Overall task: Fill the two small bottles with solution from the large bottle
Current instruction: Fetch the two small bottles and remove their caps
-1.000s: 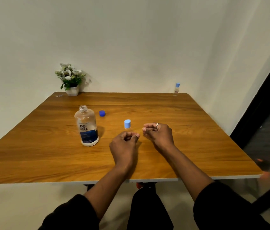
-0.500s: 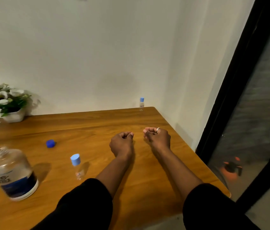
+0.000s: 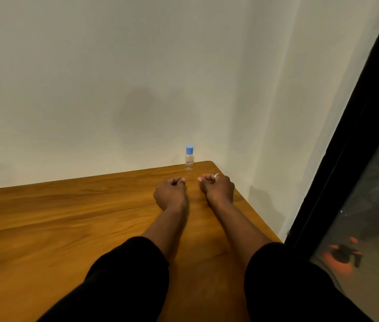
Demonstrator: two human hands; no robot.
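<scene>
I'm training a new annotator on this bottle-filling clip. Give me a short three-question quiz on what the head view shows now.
1. True or false: the small clear plastic bottle with the light-blue cap stands upright near the far right corner of the brown wooden table.
2. Fill in: the curled left hand and right hand hold ____.
3. Which hand wears the silver ring? A left, B right.
Key: 1 true; 2 nothing; 3 B.
</scene>
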